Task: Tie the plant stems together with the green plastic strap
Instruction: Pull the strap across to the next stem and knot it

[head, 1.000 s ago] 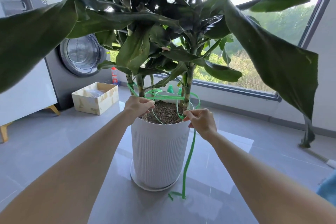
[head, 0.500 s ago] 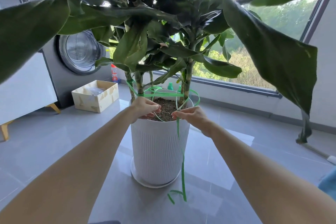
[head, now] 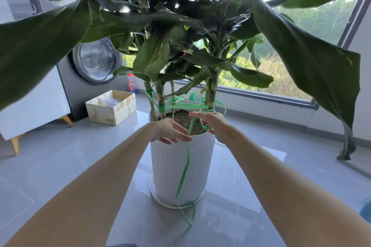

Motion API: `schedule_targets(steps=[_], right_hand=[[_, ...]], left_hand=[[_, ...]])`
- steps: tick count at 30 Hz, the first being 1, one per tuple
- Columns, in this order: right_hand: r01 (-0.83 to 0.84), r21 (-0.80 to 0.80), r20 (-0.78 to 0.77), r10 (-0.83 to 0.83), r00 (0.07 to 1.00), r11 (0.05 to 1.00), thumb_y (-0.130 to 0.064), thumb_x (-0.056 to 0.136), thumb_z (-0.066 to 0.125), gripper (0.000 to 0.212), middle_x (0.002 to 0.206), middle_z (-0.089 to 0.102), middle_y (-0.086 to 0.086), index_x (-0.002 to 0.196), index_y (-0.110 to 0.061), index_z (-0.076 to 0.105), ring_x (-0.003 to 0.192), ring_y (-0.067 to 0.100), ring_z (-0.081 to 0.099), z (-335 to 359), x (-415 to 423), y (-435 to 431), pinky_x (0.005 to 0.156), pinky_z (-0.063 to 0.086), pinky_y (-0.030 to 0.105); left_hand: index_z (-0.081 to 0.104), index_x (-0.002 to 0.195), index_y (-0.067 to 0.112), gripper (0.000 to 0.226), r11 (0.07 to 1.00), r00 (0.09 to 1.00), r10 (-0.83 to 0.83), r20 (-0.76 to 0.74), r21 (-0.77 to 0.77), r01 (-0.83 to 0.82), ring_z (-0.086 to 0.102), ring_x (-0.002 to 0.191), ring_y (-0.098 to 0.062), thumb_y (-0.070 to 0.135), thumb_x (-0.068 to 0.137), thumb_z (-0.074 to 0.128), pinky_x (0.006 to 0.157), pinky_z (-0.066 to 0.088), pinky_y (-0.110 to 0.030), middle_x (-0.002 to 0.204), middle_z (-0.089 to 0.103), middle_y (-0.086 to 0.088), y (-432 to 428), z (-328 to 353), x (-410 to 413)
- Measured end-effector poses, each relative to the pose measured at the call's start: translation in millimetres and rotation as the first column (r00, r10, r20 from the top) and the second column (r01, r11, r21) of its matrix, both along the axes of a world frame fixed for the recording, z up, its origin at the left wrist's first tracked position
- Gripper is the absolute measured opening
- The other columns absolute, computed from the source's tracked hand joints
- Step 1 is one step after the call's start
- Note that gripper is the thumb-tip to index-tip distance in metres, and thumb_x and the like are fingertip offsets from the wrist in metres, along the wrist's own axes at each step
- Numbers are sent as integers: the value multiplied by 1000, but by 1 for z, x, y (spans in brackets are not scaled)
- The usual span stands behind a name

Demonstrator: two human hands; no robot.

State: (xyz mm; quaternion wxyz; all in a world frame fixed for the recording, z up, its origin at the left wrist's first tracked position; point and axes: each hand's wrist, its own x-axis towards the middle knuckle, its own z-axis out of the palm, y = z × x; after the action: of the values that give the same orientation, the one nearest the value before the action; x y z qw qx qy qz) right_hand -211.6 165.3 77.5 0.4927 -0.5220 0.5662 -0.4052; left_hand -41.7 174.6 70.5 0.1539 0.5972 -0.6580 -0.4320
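strap (head: pixel 183 168) | pinched in R hand (head: pixel 214 124) | L hand (head: pixel 170 132) just beside (fingers (head: pixel 181 138) straight)

Red bottle label (head: pixel 131 84) print blurred; no text legible.

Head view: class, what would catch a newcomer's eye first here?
The big dark-leaved plant in the white ribbed plastic pot fills the centre. A bright green plastic strap loops round the plant stems above the soil and trails down the pot's front to the floor. At the rim, the right hand holds the strap beside the open left hand.
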Motion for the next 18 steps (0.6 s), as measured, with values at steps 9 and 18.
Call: schedule_targets(steps=[9, 18], right_hand=[[14, -25, -54, -16, 998, 1000, -30, 80, 75, 21, 78, 52, -8, 91, -12, 69, 80, 8, 46, -1, 4, -7, 61, 34, 20], [64, -68, -131, -72, 989, 996, -36, 83, 71, 28, 74, 60, -8, 101, -15, 74, 66, 2, 46, -10, 11, -10, 56, 32, 18]], left_hand=[[52, 100, 12, 22, 999, 1000, 29, -4, 16, -29, 61, 83, -14, 34, 96, 50, 90, 49, -37, 87, 65, 1, -1, -7, -7], [39, 110, 18, 24, 983, 999, 46, -18, -179, -48, 28, 54, -11, 37, 96, 45, 40, 25, -17, 70, 38, -4, 15, 7, 23]])
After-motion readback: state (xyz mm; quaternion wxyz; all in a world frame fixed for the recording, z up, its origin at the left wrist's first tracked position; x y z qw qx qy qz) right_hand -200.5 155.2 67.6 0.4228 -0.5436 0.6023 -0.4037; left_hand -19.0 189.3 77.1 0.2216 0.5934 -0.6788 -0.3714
